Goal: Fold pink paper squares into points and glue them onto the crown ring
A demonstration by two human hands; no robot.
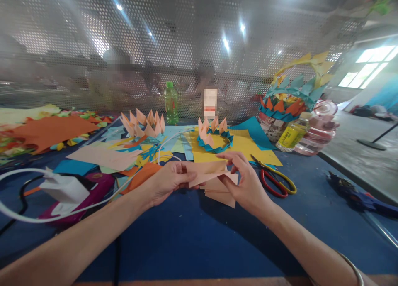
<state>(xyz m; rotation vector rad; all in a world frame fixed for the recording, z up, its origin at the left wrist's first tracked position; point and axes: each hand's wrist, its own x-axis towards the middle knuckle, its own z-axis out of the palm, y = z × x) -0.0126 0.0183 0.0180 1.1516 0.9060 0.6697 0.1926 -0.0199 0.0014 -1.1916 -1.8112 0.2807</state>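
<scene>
Between both hands is a folded strip of peach paper [207, 173], its layers slightly parted on the right. My left hand [172, 179] pinches its left end, thumb on top. My right hand [244, 180] holds the right end with thumb and fingers. Below it, more peach paper pieces [220, 198] lie on the blue table. Just beyond stands a ring of folded teal paper [214, 147] with several peach points, resting on yellow paper [264, 151]. A second ring of peach points [144, 126] sits further left.
Red-and-yellow scissors [276, 182] lie right of my right hand, with a glue gun [360, 194] further out. A white charger [64, 190] on a purple power strip and its cable are at left. Bottles and a paper basket [281, 107] stand back right; a green bottle [171, 105] stands behind.
</scene>
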